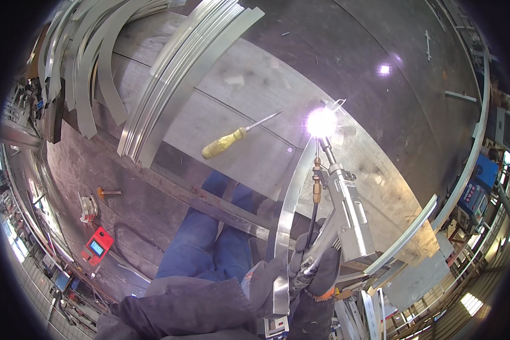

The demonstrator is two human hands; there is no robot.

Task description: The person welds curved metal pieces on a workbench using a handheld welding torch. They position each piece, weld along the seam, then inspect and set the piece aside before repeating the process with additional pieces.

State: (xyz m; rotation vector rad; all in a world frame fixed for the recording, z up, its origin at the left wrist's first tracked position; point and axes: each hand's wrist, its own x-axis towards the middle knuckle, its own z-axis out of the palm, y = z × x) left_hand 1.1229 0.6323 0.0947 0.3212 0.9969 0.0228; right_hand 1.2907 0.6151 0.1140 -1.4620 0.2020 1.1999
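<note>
My right hand [326, 266], in a dark glove, is wrapped around the handle of a silver welding gun [351, 212]. A thin wire feed with brass fittings [317, 187] runs along the gun's left side. At its tip burns a bright white-violet glare, which hides the exact contact point at the far end of a narrow curved metal strip [284, 226]. My left hand [262, 286], also gloved, is closed around the near end of this strip. Strip and gun tip meet over a flat metal plate [379, 164]. Left of the glare lies a yellow-handled screwdriver [225, 144].
Bundled curved metal strips [181, 79] lie at the upper left, with more loose strips [88, 73] beyond. A hammer [109, 193] and a red device with a screen [97, 246] are at the left. A blue machine [481, 178] stands at the far right.
</note>
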